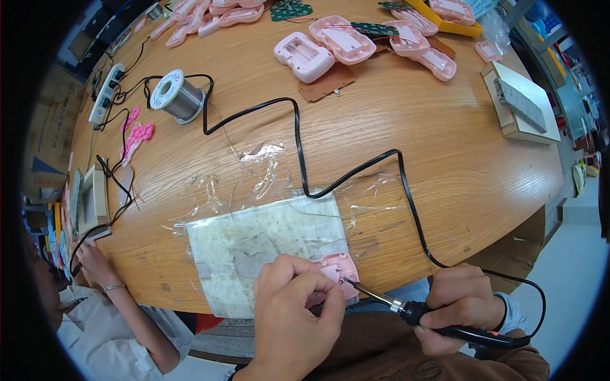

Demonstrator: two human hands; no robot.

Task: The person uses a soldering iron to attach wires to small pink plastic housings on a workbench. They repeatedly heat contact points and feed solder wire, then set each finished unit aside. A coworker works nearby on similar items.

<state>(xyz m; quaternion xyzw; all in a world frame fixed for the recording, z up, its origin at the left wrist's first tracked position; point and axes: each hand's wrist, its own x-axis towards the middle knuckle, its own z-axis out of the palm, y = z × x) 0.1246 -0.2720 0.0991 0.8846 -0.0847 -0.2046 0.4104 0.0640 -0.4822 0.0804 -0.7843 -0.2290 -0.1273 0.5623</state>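
Observation:
My right hand (462,308) is wrapped round the black handle of a soldering iron (381,298). The iron's metal tip points left and reaches into a pink plastic shell half (346,263) at the table's near edge. Over the left side of that shell is my left hand (295,314), thumb and fingertips drawn together in a pinch beside the tip. Whatever they hold is hidden. Small metal and wire parts show inside the shell, too small to name. A stained whitish mat (222,247) lies under the shell and my left hand.
The iron's black cord (298,140) winds across the table. A solder spool (179,98) stands at the upper left, near a power strip (105,95). Pink shells (343,41) and green circuit boards (291,9) lie far back. A box with a grey block (521,105) sits right. Another person's hand (98,267) is left.

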